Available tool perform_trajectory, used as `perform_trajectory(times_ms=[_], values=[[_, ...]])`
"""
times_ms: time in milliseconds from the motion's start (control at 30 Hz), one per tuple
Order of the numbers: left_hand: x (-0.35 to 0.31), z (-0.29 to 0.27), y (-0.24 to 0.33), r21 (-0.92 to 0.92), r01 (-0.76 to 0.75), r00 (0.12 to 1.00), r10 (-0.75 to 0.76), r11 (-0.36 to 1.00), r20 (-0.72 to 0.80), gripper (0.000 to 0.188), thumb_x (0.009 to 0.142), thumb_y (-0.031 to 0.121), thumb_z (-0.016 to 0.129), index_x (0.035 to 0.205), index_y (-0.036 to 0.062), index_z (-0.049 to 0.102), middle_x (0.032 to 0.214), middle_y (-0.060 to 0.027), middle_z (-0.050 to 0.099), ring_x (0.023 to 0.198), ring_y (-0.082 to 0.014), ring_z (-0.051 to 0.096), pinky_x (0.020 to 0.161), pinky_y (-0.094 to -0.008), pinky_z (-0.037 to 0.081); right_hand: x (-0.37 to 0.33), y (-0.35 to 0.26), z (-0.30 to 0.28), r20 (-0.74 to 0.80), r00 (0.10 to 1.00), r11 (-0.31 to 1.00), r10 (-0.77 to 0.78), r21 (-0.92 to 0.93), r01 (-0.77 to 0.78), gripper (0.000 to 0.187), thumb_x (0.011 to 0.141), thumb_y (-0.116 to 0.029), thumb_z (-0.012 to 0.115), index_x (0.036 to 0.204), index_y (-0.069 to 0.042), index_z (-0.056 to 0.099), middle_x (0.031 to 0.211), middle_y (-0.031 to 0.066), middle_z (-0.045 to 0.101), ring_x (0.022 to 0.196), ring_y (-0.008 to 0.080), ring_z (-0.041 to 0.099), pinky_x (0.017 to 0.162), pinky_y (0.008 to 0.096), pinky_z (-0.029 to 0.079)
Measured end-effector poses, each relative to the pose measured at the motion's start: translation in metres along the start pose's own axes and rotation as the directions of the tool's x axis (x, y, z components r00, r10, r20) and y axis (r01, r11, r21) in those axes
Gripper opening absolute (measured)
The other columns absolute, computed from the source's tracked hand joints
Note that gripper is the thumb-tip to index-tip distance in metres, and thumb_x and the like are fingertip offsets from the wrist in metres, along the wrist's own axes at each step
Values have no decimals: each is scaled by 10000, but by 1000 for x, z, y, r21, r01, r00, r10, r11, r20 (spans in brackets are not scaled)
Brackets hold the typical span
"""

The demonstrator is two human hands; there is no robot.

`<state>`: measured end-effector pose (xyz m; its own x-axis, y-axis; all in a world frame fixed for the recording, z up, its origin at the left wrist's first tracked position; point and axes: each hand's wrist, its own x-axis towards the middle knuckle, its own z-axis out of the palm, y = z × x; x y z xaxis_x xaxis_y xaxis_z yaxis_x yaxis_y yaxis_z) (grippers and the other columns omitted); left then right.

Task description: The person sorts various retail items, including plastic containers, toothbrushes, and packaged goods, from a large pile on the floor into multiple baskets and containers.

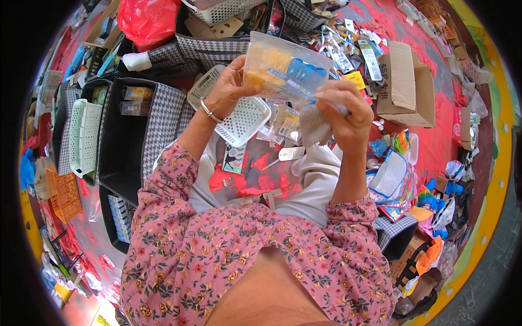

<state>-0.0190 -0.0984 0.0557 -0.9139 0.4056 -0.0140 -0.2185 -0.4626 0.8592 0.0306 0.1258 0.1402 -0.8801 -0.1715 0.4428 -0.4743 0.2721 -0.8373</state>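
Observation:
My left hand (229, 87), a silver bangle on its wrist, grips the left end of a clear plastic box (261, 43). Yellow items and several blue-topped items show through its wall. At the box's lower right corner my right hand (350, 108) is closed on a grey cloth (315, 125), its fingertips close against the box. Some of the fingers are hidden behind the box and the cloth. Below the box lies a white perforated basket (239, 120), and beside it a small clear packet (287, 126) with yellow contents.
Houndstooth storage boxes (168, 114) stand to the left, with a pale green basket (84, 138) and an orange basket (64, 193). An open cardboard box (405, 92) sits at the right. Small packaged goods (348, 49) lie heaped at the far side; bags (391, 176) lie near right.

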Motion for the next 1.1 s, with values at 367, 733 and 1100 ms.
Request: perform_trajectory(times_ms=[367, 733, 1100], values=[[2, -3, 4, 182, -168, 978, 141, 969, 152, 561, 633, 23, 727, 1134, 77, 481, 1051, -30, 549, 987, -131, 508, 882, -287, 408, -10, -12, -15, 254, 794, 523, 553, 635, -568, 152, 816, -163, 561, 829, -11, 573, 706, 59, 598, 653, 93, 552, 610, 209, 427], [2, -9, 9, 441, -346, 937, 281, 828, 208, 588, 611, -40, 718, 1135, 60, 472, 1111, -67, 519, 1025, -172, 506, 910, -303, 406, -5, -5, -6, -70, 883, 744, 464, 572, -346, 603, 623, 24, 705, 1173, -34, 465, 787, 57, 553, 647, 78, 547, 592, 201, 464], [-2, 5, 10, 47, 82, 990, -87, 995, 112, 622, 617, 59, 743, 1163, 44, 444, 1075, -38, 538, 1017, -134, 500, 864, -286, 415, -6, 1, -23, 136, 974, 983, 180, -55, -174, 343, 761, -224, 619, 1086, -115, 605, 815, 45, 473, 804, 157, 434, 735, 270, 361]])
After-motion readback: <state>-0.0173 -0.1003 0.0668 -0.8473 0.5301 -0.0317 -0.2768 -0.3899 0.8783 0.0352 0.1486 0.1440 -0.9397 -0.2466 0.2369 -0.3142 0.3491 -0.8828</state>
